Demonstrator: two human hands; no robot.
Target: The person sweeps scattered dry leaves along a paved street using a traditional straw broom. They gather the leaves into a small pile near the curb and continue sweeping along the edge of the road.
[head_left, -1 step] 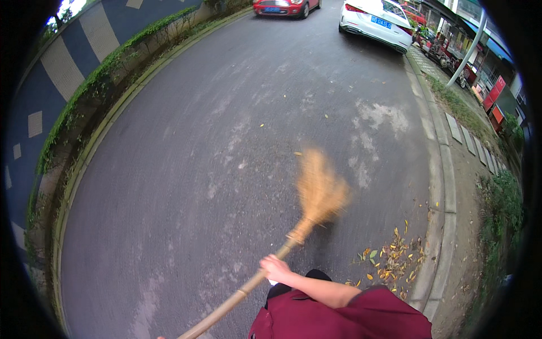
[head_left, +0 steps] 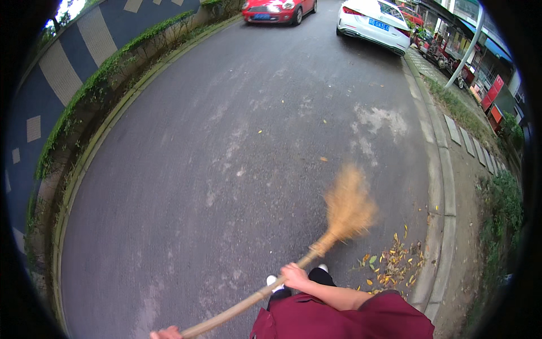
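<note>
Gripping a long-handled tan straw broom (head_left: 319, 247) with closed fingers of right hand (head_left: 294, 276) and left hand (head_left: 166, 333), near scattered yellow leaves (head_left: 397, 263).

Red car (head_left: 278, 9), white car (head_left: 370, 32)

Lettered blue plate (head_left: 379, 24) on white car (head_left: 372, 35).

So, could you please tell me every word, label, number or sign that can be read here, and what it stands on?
White car, blue rear plate: characters show, but I won't copy them out.
Red car, blue front plate: too blurred to read.
Red board, right roadside: any lettering is too small to read.
Broom: no lettering visible.
</note>
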